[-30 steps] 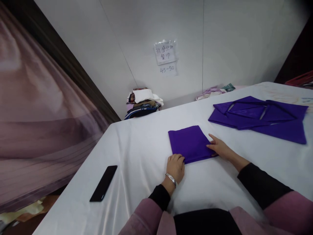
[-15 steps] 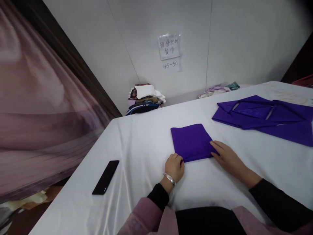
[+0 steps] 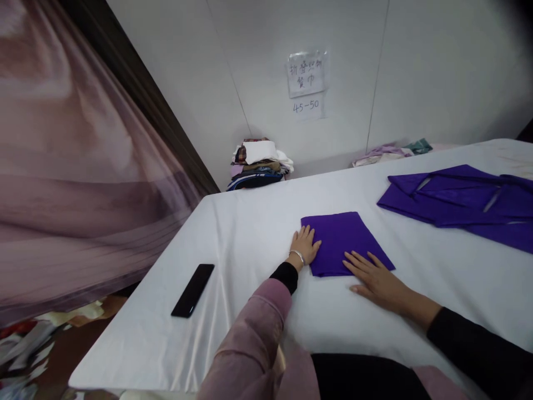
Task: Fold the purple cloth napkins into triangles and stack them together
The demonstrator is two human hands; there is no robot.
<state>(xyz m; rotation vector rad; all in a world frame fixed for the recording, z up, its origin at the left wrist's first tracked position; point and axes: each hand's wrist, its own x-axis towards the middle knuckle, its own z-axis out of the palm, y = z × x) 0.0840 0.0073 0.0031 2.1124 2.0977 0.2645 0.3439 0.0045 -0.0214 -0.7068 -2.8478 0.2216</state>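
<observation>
A folded purple cloth napkin point(image 3: 339, 239) lies flat on the white-covered table point(image 3: 258, 233) before me. My left hand point(image 3: 305, 245), with a silver bracelet at the wrist, rests on the napkin's left edge, fingers spread. Across the near right part of the same napkin lies my right hand point(image 3: 377, 280), flat with its fingers apart; its thumb sits on the white cover just off the near edge. More purple cloth point(image 3: 449, 200), loosely heaped and creased, is spread at the right of the table.
A black phone point(image 3: 192, 290) lies on the left side of the table. Behind the far edge are a stack of folded cloths point(image 3: 260, 164) and more fabric point(image 3: 383, 154). A paper sign point(image 3: 307, 75) hangs on the wall. A pinkish curtain point(image 3: 83, 194) hangs at left.
My left hand has moved from the napkin's near left corner up onto its left edge and opened. My right hand has slid from the right edge onto the near part, flattening out.
</observation>
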